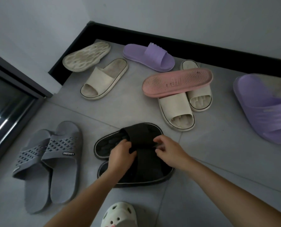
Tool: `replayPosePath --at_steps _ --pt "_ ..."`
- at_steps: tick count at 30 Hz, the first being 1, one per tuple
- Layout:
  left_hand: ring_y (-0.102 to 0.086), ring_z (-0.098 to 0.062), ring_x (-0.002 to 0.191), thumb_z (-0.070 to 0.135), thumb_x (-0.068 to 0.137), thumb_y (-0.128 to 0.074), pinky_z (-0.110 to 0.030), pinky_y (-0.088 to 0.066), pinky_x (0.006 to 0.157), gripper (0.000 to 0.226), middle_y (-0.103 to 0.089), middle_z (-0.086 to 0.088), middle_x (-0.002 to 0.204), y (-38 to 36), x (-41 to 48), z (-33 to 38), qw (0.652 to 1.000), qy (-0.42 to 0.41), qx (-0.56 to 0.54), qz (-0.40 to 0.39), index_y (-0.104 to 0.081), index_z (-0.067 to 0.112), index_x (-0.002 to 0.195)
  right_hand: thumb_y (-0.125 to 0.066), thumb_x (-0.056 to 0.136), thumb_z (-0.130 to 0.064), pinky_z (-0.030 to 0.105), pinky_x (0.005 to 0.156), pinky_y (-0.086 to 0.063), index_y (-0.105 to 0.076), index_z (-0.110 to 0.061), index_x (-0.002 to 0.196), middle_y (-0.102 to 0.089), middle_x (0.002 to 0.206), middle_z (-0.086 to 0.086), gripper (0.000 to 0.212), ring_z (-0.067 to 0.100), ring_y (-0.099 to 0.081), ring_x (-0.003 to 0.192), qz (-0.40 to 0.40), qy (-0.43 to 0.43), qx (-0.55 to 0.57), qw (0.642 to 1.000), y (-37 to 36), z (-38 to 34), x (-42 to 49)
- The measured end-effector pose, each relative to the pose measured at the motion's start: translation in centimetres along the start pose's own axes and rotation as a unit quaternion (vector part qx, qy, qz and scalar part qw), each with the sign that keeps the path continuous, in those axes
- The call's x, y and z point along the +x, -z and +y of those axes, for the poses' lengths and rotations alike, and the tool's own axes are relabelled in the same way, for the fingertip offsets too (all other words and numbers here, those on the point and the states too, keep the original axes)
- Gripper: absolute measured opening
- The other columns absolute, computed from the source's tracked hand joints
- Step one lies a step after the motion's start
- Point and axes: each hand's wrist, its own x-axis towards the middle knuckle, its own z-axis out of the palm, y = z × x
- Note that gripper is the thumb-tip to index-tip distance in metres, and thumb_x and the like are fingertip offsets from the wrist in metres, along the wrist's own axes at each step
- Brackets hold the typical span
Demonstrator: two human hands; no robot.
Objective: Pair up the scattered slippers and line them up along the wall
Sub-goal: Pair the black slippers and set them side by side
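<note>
Both hands grip the black slippers (141, 135) by their straps, fingers curled: left hand (120, 154), right hand (170, 151).

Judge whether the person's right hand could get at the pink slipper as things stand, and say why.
Probably yes. The pink slipper lies sole-up atop two cream slippers, uncovered, ahead of the right hand with only those low slippers between. That hand pinches a black slipper and must let go first.

We see two black slippers (141, 134) edged with a thin pale line, grey slippers (61, 145) with diamond cut-outs, a pink sole (177, 82) with wavy tread, two purple slippers (149, 54) with ribbed straps, and cream slippers (103, 79) outlined in what looks like black.
</note>
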Motion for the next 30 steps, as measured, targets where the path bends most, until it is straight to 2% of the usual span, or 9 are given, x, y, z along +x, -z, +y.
replayPosePath --at_steps 5,8,10,12,15,19,23,26,30 --pt "-0.043 -0.016 0.046 0.032 0.083 -0.066 -0.027 -0.028 0.045 0.048 -0.046 0.001 0.053 0.3 0.2 -0.6 0.973 0.148 -0.121 0.127 -0.035 0.016 0.050 -0.058 0.088 -0.027 0.035 0.102 -0.039 -0.047 -0.014 0.127 -0.044 0.128 0.010 0.042 0.025 -0.046 0.118 0.128 0.008 -0.058 0.990 -1.0 -1.1 0.2" --pt "-0.051 -0.031 0.048 0.032 0.085 -0.065 -0.043 -0.045 0.050 0.046 -0.050 -0.016 0.051 0.0 0.3 -0.6 0.948 0.195 -0.225 0.113 -0.037 0.016 0.052 -0.057 0.088 -0.033 0.035 0.098 -0.043 -0.040 -0.017 0.135 -0.045 0.128 0.009 0.052 0.025 -0.051 0.115 0.084 0.014 -0.080 0.993 -2.2 -1.8 0.5" --pt "-0.045 -0.010 0.041 0.029 0.085 -0.066 -0.032 -0.043 0.046 0.047 -0.044 -0.005 0.044 -0.1 0.2 -0.9 0.946 0.189 -0.229 0.127 -0.036 0.017 0.050 -0.059 0.087 -0.035 0.033 0.089 -0.046 -0.037 -0.018 0.135 -0.053 0.121 0.009 0.056 0.024 -0.056 0.105 0.072 0.003 -0.079 0.994 -2.7 -2.0 0.8" --pt "-0.040 -0.004 0.038 0.028 0.084 -0.067 -0.016 -0.033 0.039 0.050 -0.037 0.006 0.041 0.1 0.2 -1.4 0.959 0.161 -0.195 0.130 -0.035 0.020 0.047 -0.063 0.084 -0.036 0.030 0.081 -0.047 -0.032 -0.021 0.136 -0.062 0.111 0.006 0.063 0.023 -0.061 0.097 0.073 -0.011 -0.049 0.996 -2.8 -1.9 1.1" --pt "-0.038 -0.008 0.043 0.028 0.082 -0.068 -0.017 -0.027 0.043 0.048 -0.041 0.004 0.050 0.4 0.2 -2.4 0.964 0.151 -0.178 0.126 -0.035 0.020 0.047 -0.060 0.086 -0.031 0.028 0.074 -0.046 -0.015 -0.026 0.148 -0.065 0.093 0.003 0.076 0.021 -0.062 0.084 0.049 -0.009 -0.062 0.997 -2.9 -1.9 1.3" --pt "-0.044 -0.008 0.059 0.028 0.081 -0.068 -0.021 -0.029 0.052 0.037 -0.045 0.005 0.072 0.7 -0.2 -3.5 0.961 0.175 -0.170 0.133 -0.041 0.021 0.057 -0.055 0.085 -0.023 0.034 0.078 -0.049 -0.022 -0.022 0.148 -0.067 0.092 0.008 0.071 0.025 -0.063 0.086 0.051 0.027 -0.093 0.994 -4.3 -2.4 1.4" --pt "-0.046 -0.008 0.060 0.031 0.080 -0.069 -0.020 -0.030 0.052 0.034 -0.046 0.004 0.075 1.0 -0.1 -4.3 0.962 0.174 -0.168 0.123 -0.043 0.022 0.060 -0.056 0.085 -0.020 0.035 0.075 -0.048 -0.024 -0.020 0.147 -0.064 0.083 0.006 0.070 0.023 -0.061 0.079 0.053 0.040 -0.083 0.994 -5.0 -2.5 1.6" --pt "-0.048 -0.010 0.060 0.039 0.080 -0.068 -0.023 -0.033 0.050 0.035 -0.046 0.004 0.079 0.9 0.2 -4.5 0.974 0.166 -0.131 0.085 -0.046 0.018 0.063 -0.060 0.084 -0.027 0.034 0.077 -0.049 -0.022 -0.019 0.148 -0.065 0.085 0.003 0.075 0.023 -0.063 0.083 0.043 0.031 -0.087 0.995 -4.8 -2.7 1.7" --pt "-0.056 -0.017 0.070 0.048 0.083 -0.062 -0.033 -0.048 0.060 0.035 -0.050 0.000 0.095 0.9 0.5 -4.3 0.982 0.163 -0.072 0.060 -0.055 0.013 0.081 -0.063 0.075 -0.055 0.032 0.072 -0.046 0.008 -0.028 0.147 -0.066 0.107 0.007 0.104 0.027 -0.064 0.096 0.042 -0.007 -0.171 0.984 -4.0 -3.5 2.5"
